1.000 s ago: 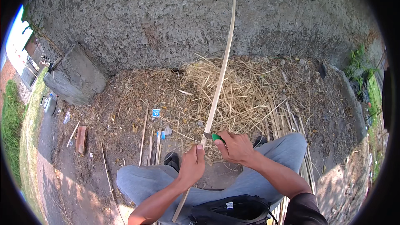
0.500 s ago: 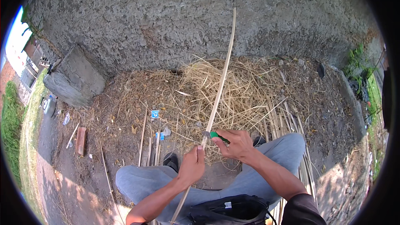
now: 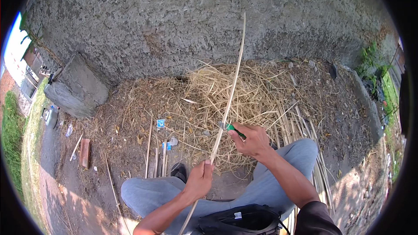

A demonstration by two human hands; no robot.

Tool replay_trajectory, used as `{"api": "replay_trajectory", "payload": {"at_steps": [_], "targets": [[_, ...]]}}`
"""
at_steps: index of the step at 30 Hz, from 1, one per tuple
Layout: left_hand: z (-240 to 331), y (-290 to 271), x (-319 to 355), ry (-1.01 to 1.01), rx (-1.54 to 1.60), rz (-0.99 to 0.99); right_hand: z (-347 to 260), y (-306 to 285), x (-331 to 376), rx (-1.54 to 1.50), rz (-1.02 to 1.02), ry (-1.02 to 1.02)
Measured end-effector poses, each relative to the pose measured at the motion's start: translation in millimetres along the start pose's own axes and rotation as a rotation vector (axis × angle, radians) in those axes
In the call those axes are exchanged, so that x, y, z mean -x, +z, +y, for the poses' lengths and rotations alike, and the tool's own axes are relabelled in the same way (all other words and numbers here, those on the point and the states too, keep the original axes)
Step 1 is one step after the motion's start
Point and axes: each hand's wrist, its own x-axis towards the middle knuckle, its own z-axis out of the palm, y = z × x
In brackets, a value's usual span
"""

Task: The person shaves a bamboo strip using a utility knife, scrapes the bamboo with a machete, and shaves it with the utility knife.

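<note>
Nearest to my camera, at the lower edge, an open black bag [image 3: 217, 225] sits at the lap between grey trouser legs [image 3: 146, 193], and the tail of a pale, narrow strip [image 3: 235, 79] slants past its left side. Just beyond, I have the left hand [image 3: 199, 180] closed round that strip, thumb laid along it; should the grip slacken, the strip could twist or slide under pressure. Farther up, the right hand [image 3: 254, 140] has its fingers curled round the green handle of a small knife [image 3: 234, 130], its blade lying across the strip; whether the edge is biting I cannot tell. Held too steep, it could dig in and split the strip, and if pulled back after a snag it might run toward the left thumb, which is bare and in line with it. Beyond the knife, the strip's thin upper length arches over a heap of straw-coloured shavings [image 3: 257, 100] with no support that I can see, so I would expect flexing to make the blade skip. Last, the tip shows against a rough grey wall [image 3: 174, 30]; I cannot judge the gap, but a forward shove might knock the tip there and jolt the left hand's hold.
</note>
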Motion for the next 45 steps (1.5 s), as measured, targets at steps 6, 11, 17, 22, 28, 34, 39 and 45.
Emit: {"api": "replay_trajectory", "payload": {"at_steps": [6,11,17,22,28,34,39,45], "targets": [[10.5,-6.1,13.1,0.005,0.068,-0.029,-9.3,-7.5,4.2,0.017,-0.032,-0.107],[14.3,-4.3,9.5,-0.052,0.136,-0.018,-0.8,0.7,0.5,0.082,0.048,-0.056],[-4.1,2.1,73.9,0.209,-0.193,-0.299,76.4,-55.2,-41.3,0.112,0.131,0.501],[18.7,-11.3,59.5,-0.104,0.135,-0.354,97.2,-43.9,-8.7,0.040,0.127,0.596],[6.2,-37.6,23.3,-0.070,0.085,-0.045,27.2,-23.6,10.1,-0.104,-0.002,0.444],[15.2,-18.8,-0.1,0.136,-0.121,0.162,-31.6,-8.1,29.1,-0.298,-0.282,0.164],[36.2,-6.7,5.4,0.165,-0.355,0.162,-32.3,-0.8,28.0,-0.341,-0.236,0.045],[42.3,-2.8,3.5,0.014,-0.399,0.075,-32.6,1.4,34.1,-0.264,-0.184,-0.025]]}}
